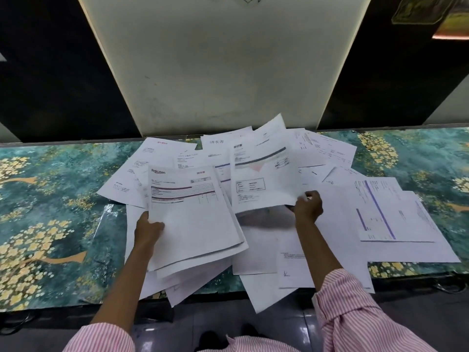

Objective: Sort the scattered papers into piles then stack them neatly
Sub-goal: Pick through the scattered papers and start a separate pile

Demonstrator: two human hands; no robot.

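White printed papers (256,158) lie scattered and overlapping across the middle of a table (50,189) covered in a teal cloth with yellow flowers. Most are invoices or forms — small dark text, tables, purple or grey bars — and several hang over the near edge.

The left hand (148,228) grips a small bundle of sheets (195,219) by its lower left edge, thumb on top and fingers curled beneath; the top sheet bears a "Rakuten" heading and dark purple bars. The bundle is raised slightly above the heap.

The right hand (308,205) pinches the lower right corner of a single sheet (264,179), lifting it so it casts a shadow on the papers below. That sheet shows a grey band, a pink mark and a boxed table.

Both arms wear rolled-up pink-striped sleeves (355,308).
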